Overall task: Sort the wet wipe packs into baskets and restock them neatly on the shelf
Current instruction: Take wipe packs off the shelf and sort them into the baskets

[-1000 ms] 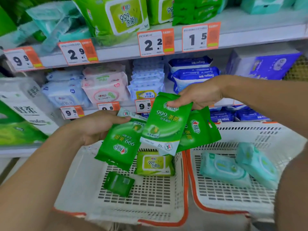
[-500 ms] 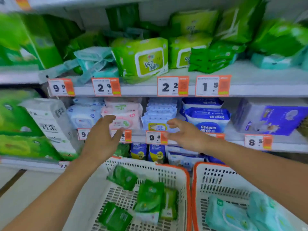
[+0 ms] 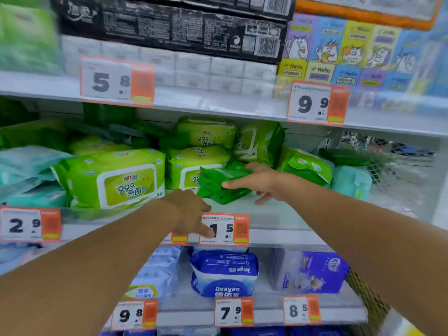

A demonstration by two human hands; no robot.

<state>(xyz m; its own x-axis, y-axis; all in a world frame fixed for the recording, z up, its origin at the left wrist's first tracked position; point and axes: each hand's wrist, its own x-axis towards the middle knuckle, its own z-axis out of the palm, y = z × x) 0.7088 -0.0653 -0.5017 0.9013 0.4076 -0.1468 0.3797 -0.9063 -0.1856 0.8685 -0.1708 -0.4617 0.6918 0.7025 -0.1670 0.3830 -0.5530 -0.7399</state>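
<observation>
Sideways, small green packs point(image 3: 219, 187) on shelf point(image 3: 278, 209), right-hand fingers point(image 3: 232, 185) pinching them, left fingers point(image 3: 206, 230) loose.

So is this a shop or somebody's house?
Most likely a shop. Price tags are clipped along the shelf edge, and many matching wet wipe packs are stacked in rows for sale.

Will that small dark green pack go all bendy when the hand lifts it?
Probably. The small green pack already looks creased where the right hand grips it, so it seems soft. It looks thin, likely light. Its glossy wrapper may be slippery.
</observation>
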